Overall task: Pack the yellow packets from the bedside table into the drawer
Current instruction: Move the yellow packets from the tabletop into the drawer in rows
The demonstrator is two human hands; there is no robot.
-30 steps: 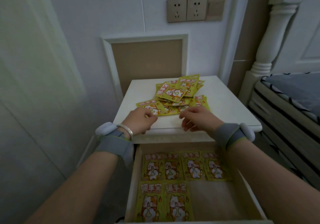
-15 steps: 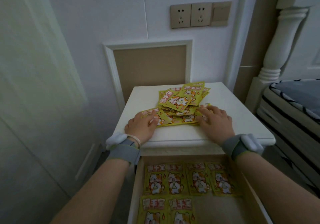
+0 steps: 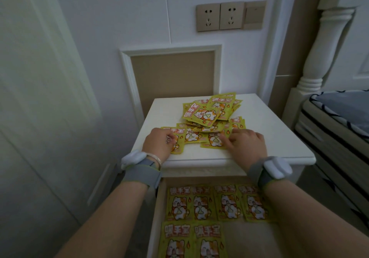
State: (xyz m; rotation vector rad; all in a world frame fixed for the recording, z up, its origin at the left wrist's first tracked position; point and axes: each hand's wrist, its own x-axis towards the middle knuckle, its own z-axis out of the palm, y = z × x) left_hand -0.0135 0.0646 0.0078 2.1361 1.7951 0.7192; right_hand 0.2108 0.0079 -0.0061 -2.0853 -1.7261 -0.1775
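Drawer [image 3: 157,207] holds 6 packets [image 3: 199,205]: 4 in back row, 2 at 7 o'clock. Left hand [image 3: 157,144] and right hand [image 3: 246,144] press fingers flat on counter [image 3: 279,137] pile [image 3: 207,115]; pile count and grip unclear.

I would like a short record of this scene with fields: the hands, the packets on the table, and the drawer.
left hand: resting on the front-left packet of the pile, nothing lifted
right hand: fingers on the front-right packets, nothing lifted
loose pile: yellow packets overlapping on the bedside table
drawer: open below the tabletop
packed packets: flat, four in the back row, two at front left
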